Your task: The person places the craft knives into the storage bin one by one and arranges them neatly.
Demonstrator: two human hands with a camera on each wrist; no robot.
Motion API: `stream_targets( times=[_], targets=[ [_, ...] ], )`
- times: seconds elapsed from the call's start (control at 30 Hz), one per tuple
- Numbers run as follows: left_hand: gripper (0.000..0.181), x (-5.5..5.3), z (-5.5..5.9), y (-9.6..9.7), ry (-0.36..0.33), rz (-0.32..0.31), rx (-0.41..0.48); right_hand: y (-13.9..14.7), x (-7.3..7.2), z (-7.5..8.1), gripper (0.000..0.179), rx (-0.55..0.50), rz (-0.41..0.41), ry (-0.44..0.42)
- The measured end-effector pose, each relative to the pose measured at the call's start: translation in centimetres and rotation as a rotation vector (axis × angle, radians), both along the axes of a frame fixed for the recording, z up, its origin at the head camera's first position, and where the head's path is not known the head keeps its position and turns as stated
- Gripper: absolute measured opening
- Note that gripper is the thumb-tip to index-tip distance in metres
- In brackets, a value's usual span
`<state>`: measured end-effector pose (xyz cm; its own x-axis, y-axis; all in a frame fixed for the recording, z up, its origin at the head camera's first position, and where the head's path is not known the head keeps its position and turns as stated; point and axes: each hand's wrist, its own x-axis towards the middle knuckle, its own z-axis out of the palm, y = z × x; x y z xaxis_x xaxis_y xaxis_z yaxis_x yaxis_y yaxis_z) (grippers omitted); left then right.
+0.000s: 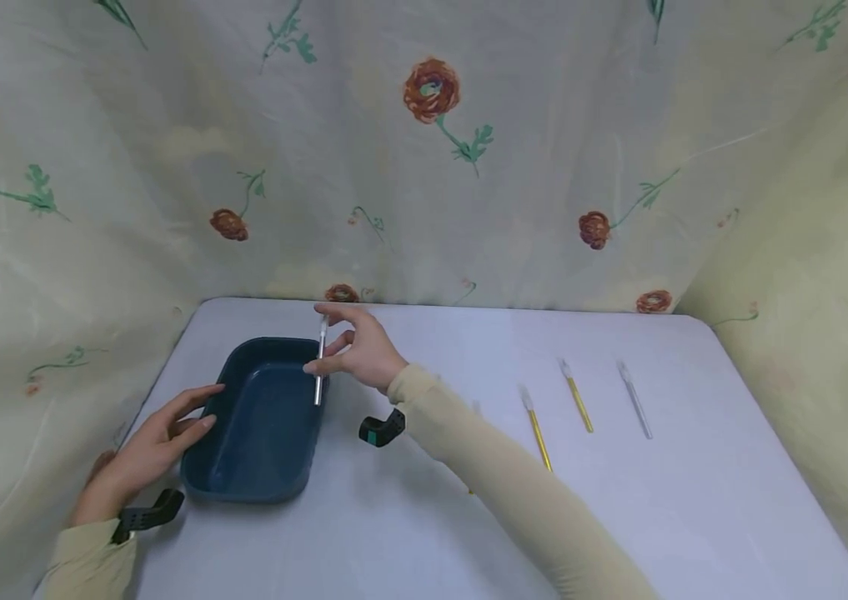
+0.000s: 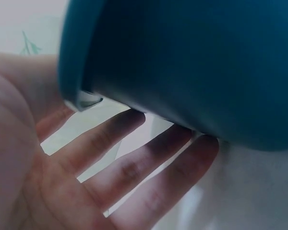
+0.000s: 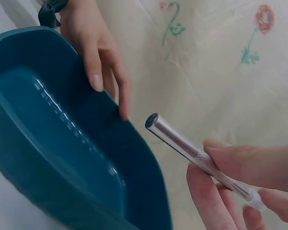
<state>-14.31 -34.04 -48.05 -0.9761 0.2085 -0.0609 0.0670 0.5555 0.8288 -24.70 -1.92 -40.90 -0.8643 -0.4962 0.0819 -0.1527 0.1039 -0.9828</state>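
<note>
A silver craft knife (image 1: 320,367) with a knurled handle and a clear cap is held between the thumb and fingers of my right hand (image 1: 359,350). It hangs above the right rim of a dark blue plastic tub (image 1: 262,417). In the right wrist view the handle end of the craft knife (image 3: 182,143) points towards the tub, and the capped end lies by the fingers. My left hand (image 1: 161,446) grips the tub's left wall, thumb over the rim. Its fingers (image 2: 158,163) touch the outer side in the left wrist view. The tub's visible inside holds nothing.
On the white table (image 1: 694,500) to the right lie two gold craft knives (image 1: 577,398) (image 1: 538,433) and a silver one (image 1: 637,404), all capped. Another lies mostly hidden under my right forearm (image 1: 499,467). A flowered curtain (image 1: 544,150) hangs behind the table.
</note>
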Motion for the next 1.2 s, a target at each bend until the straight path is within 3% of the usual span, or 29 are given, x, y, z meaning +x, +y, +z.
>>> stream_targets(
  times=[0.3, 0.7, 0.87, 1.0, 1.2],
  targets=[
    [0.059, 0.1, 0.1, -0.1, -0.007, -0.005, 0.013, -3.1, 0.4, -0.9, 0.08, 0.006, 0.023, -0.011],
    [0.061, -0.3, -0.3, 0.0, -0.018, 0.014, 0.024, -6.2, 0.0, -3.1, 0.072, 0.097, -0.047, -0.064],
    [0.061, -0.4, -0.4, 0.0, -0.015, 0.013, 0.037, -7.3, -0.1, -3.7, 0.072, 0.113, -0.029, -0.062],
    [0.063, -0.4, -0.3, -0.1, -0.025, 0.019, 0.042, -8.2, 0.0, -4.0, 0.072, 0.116, -0.001, -0.109],
    [0.061, -0.2, -0.6, -0.4, -0.035, 0.019, 0.063, -10.0, 0.6, -4.3, 0.071, 0.288, -0.05, -0.037]
  ],
)
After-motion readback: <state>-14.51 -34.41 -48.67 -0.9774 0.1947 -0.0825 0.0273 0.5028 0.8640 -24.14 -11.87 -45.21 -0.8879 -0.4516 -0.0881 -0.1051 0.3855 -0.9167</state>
